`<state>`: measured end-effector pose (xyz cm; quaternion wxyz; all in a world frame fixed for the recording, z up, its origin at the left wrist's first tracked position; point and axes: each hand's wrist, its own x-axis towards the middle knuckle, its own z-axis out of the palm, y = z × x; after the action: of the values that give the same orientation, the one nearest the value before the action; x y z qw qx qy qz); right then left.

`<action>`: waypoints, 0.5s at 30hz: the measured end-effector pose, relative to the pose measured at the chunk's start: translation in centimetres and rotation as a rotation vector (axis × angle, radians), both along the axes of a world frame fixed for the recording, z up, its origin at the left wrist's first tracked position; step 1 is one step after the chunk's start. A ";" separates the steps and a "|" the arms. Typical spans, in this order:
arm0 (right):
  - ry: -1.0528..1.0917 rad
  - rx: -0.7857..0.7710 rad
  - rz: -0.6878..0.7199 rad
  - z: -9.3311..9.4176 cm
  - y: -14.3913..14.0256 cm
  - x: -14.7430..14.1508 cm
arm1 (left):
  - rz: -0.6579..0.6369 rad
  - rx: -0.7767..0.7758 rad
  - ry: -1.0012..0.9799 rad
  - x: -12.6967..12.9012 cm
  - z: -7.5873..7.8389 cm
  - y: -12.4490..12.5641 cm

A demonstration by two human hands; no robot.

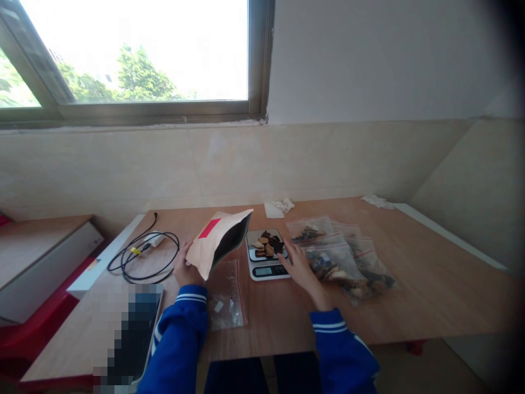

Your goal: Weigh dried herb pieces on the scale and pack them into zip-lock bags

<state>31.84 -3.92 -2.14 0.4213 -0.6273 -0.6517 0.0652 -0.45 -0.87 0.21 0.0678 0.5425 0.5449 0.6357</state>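
My left hand (184,267) is closed on the lower end of a kraft paper pouch (217,236) with a red label, tilted so that its open dark mouth faces right toward the scale. A small white kitchen scale (255,269) with a dark display stands on the table. Dried brown and dark slices (267,246) lie on its plate. My right hand (299,265) is at the plate's right side, its fingers apart and the tips beside the slices; whether they touch cannot be told. Under the left wrist lies a clear zip bag (227,298) with a little white packet.
Several zip bags of dried pieces (340,257) lie right of the scale. At left are a coiled black cable (123,262), a white adapter (155,239) and a dark, partly blurred tablet-like device (141,328). Crumpled tissue (284,206) sits at the table's back edge.
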 end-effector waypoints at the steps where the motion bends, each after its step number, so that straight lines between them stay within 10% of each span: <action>1: 0.023 0.039 -0.010 0.7 -0.1 -0.1 | 0.020 0.001 0.004 0.1 0.1 0.0; 9: 0.244 0.356 0.127 10.5 -4.8 -4.1 | 0.015 0.069 0.116 0.4 0.3 0.2; 15: -0.028 0.332 0.321 12.7 -7.3 -10.1 | 0.047 0.083 0.164 0.3 0.2 0.1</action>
<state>21.75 -11.25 10.52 0.4937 -0.4386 -0.7508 0.0145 -0.10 -0.72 0.40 -0.0145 0.5819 0.5345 0.6127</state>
